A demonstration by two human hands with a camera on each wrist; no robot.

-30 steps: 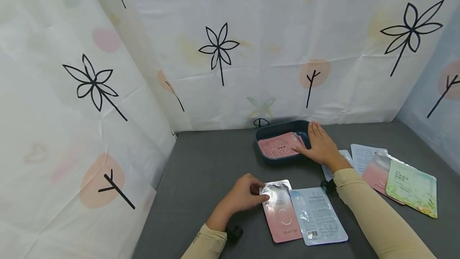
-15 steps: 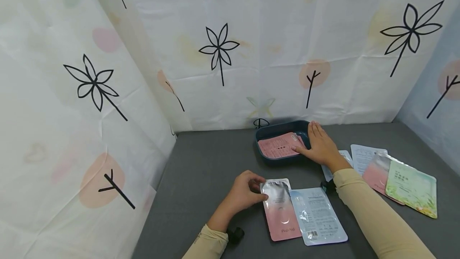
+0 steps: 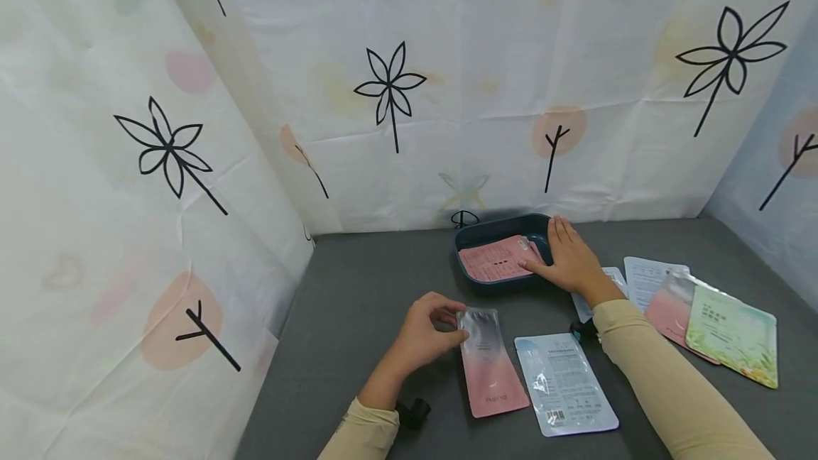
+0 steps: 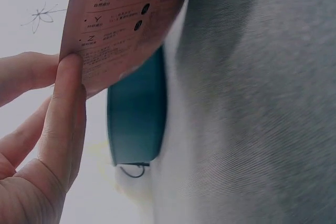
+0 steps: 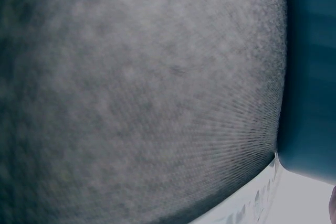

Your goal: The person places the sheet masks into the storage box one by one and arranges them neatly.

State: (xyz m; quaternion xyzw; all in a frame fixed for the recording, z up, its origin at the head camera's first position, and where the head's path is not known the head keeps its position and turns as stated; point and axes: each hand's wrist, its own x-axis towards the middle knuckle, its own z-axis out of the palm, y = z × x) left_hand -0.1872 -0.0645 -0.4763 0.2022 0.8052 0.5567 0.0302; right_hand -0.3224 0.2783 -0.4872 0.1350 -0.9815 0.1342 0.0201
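I note the grey surface (image 3: 377, 275) runs back to a white, plant-printed fabric wall (image 3: 460, 34); the dark blue rounded rectangular tray (image 3: 493, 288) stands near that rear edge. A broad stretch of surface lies left of the tray. A narrow gap separates the tray from the top of the pink-and-silver flat foil pouch (image 3: 491, 371), and another narrow gap separates the pouch from the pale blue printed pouch (image 3: 569, 383) on its right.

The left hand (image 3: 427, 330) is clamped on the pink-and-silver pouch, thumb and fingers pinching its silver end at the left edge. In the left wrist view I find the pouch raised and bowed, its printed back showing.

The right hand (image 3: 569, 255) rests at the tray's right end, fingers straight and together along the rim, thumb apart over the pink pouches (image 3: 493, 261) inside.

Beyond the right sleeve (image 3: 671, 375), I record a green floral pouch (image 3: 733, 333) overlapping another pink-and-silver pouch (image 3: 664, 309), near a white printed packet (image 3: 652, 275).
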